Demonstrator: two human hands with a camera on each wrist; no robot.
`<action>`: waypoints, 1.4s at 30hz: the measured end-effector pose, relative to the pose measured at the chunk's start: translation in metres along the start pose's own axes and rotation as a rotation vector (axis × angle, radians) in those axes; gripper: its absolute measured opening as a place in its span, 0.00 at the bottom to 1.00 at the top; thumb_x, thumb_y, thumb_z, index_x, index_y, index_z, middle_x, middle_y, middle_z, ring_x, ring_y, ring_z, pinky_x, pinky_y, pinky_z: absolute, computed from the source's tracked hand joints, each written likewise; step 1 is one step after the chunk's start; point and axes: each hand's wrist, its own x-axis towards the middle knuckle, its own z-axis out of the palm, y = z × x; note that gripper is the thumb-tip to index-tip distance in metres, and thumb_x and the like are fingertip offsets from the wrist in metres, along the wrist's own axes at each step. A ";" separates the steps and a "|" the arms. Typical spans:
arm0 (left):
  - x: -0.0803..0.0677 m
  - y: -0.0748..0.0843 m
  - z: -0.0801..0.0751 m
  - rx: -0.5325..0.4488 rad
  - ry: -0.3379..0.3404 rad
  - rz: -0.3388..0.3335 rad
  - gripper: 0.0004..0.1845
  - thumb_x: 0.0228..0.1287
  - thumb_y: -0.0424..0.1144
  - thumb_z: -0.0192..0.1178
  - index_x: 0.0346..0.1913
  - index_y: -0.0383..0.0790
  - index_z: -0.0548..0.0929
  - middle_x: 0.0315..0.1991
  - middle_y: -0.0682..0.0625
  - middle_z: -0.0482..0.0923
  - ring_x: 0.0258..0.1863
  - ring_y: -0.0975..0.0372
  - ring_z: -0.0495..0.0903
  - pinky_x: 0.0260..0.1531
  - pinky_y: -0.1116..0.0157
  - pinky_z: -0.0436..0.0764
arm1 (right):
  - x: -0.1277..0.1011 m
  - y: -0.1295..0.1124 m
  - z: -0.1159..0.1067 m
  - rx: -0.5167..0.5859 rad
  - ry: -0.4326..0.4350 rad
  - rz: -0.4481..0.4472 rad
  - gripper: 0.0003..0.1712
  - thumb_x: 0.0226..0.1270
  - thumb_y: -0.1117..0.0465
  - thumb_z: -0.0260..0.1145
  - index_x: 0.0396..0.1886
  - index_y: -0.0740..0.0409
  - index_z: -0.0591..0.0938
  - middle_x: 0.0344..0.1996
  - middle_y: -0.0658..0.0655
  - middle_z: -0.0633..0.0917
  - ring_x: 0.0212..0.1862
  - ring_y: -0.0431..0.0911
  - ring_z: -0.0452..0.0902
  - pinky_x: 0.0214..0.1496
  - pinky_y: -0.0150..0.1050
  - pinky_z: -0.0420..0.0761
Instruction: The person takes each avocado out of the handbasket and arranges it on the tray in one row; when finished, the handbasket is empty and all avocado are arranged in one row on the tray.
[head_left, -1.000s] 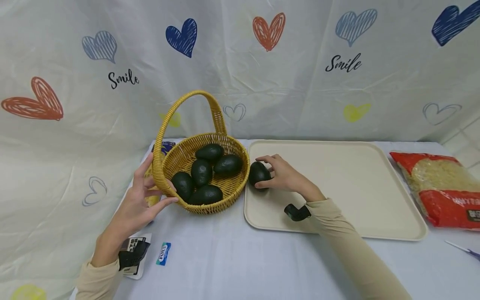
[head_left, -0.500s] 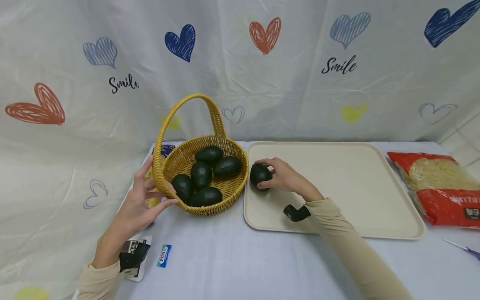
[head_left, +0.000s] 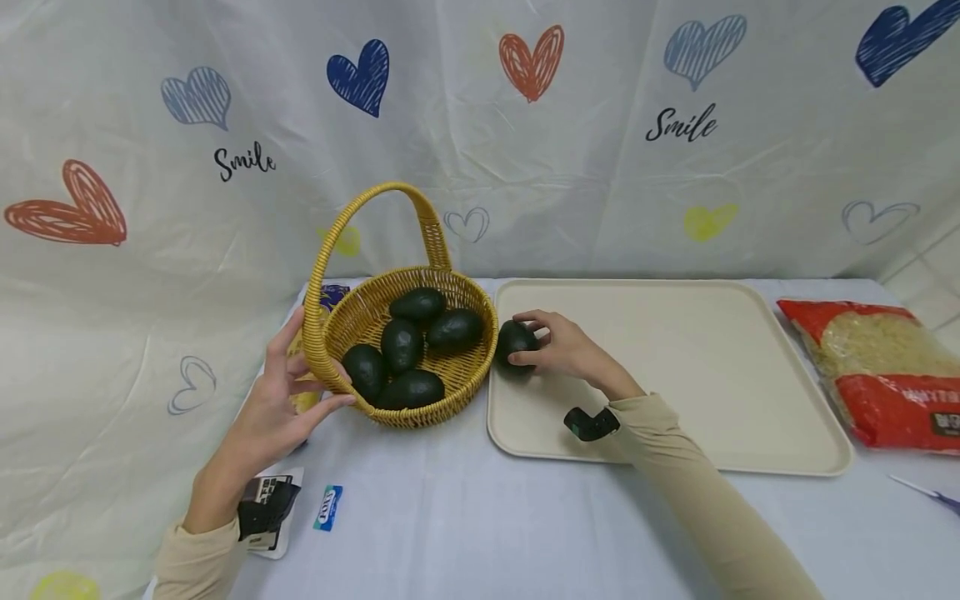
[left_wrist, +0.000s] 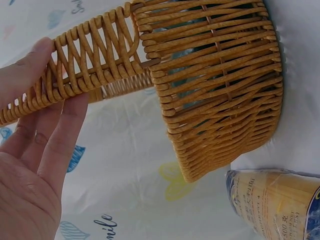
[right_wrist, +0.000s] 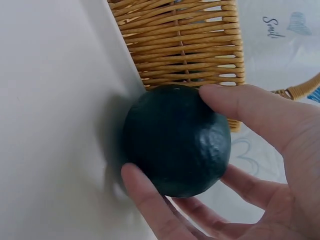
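The right hand [head_left: 562, 346] holds a dark green avocado [head_left: 513, 345], thumb on one side and fingers curled round the other. That avocado is just to the right of the basket [head_left: 420, 417], over the near-left part of the tray; it is hard to tell from these angles whether it rests on the tray or is held slightly above it. The left hand [head_left: 273, 408] grips the lower left part of the handle [head_left: 313, 321] of the basket, thumb on one face and fingers on the other.

Inside the basket, which is woven and yellow-brown, lie five more avocados [head_left: 402, 344], close together, with bare weave showing around them. Directly right of the basket is the flat cream tray [head_left: 690, 367]. Farther right of the basket, past the tray, lies a red bag [head_left: 877, 375] with a clear window showing pale yellow contents; nearer the person is a thin pointed tool [head_left: 930, 495] with a purple end. Left of the basket, partly behind the left hand, is a yellow and blue pack [left_wrist: 275, 205]. In front of the basket, to the left, a small blue packet [head_left: 327, 507] lies on the bench [head_left: 465, 533], beside a white and black pouch [head_left: 273, 542] partly covered by the left wrist. Behind the basket hangs a white curtain [head_left: 600, 150] printed with hearts.
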 end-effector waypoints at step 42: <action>-0.001 0.003 0.002 0.050 0.017 -0.047 0.72 0.40 0.11 0.77 0.84 0.36 0.40 0.37 0.47 0.86 0.36 0.58 0.89 0.44 0.74 0.88 | 0.056 -0.073 0.050 -0.673 -0.238 -0.440 0.30 0.67 0.71 0.73 0.68 0.57 0.80 0.68 0.66 0.73 0.66 0.61 0.69 0.71 0.51 0.75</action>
